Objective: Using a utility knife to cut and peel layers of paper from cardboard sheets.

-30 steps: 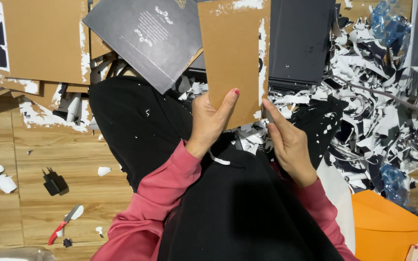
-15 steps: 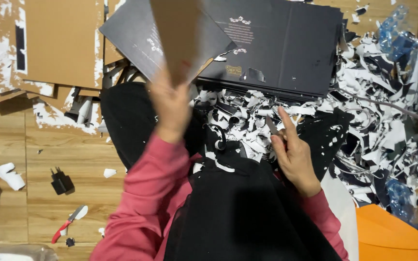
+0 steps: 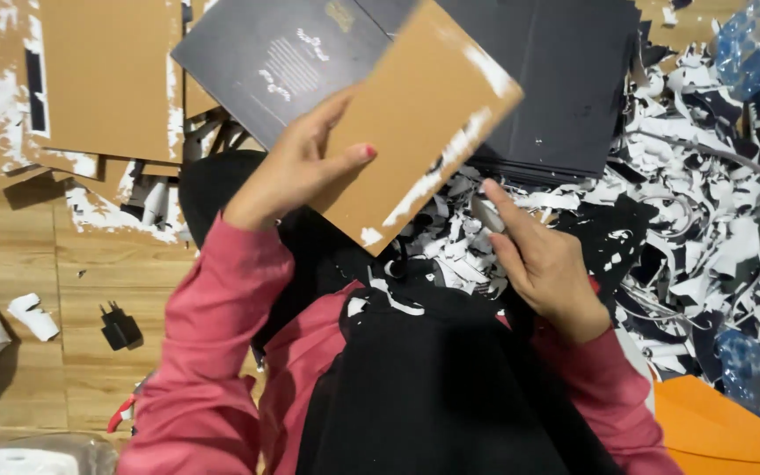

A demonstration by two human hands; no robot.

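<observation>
The left hand (image 3: 296,171) is gripping a brown cardboard panel (image 3: 420,119) by its lower left edge, thumb lying across the face and fingers wrapped behind, so the grip is clamped on the board. The panel is tilting, its far corner pointing up and right, and it is showing torn white streaks where paper has stayed stuck. It is hanging above the lap, covering part of the dark grey folded covers (image 3: 565,79) lying beyond it.

The right hand (image 3: 543,264) is resting low on the black lap cloth (image 3: 433,387), fingers loosely spread with the forefinger pointing up toward the panel's lower edge; it is holding nothing and its grip is apart. It is sitting at the edge of a thick heap of black and white paper scraps (image 3: 705,220), which is crowding the whole right side and spilling against the covers.

To the left, more stripped brown boards (image 3: 107,79) are lying in an overlapping stack on the wooden floor (image 3: 98,264), well apart from both hands. A small black plug adapter (image 3: 120,327) and a crumpled white scrap (image 3: 32,315) are lying on the floor nearby, and a red-handled tool (image 3: 120,412) is peeking out beside the pink sleeve. An orange sheet (image 3: 723,431) is showing at the lower right corner.
</observation>
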